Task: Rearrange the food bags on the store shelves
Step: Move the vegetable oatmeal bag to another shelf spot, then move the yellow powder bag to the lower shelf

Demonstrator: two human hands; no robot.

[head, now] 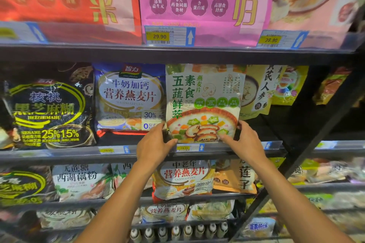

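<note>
1. Green-lettered food bag [203, 102]: stands upright, just right of the blue oatmeal bag [128, 96] (edges touching).
2. Your left hand [154, 144], thumb in front, grips its lower left corner.
3. Your right hand [245, 140] grips its lower right corner.

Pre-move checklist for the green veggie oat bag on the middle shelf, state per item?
1. left hand grips the lower left corner of the green oat bag: ok.
2. right hand grips its lower right corner: ok.
3. Bag upright, label facing out: ok.
4. Bag's bottom seated behind the shelf rail: cannot tell.
5. Clear of the blue oat bag: not ok, it covers that bag's right edge.
6. price tag below matches this bag: cannot tell.
</note>
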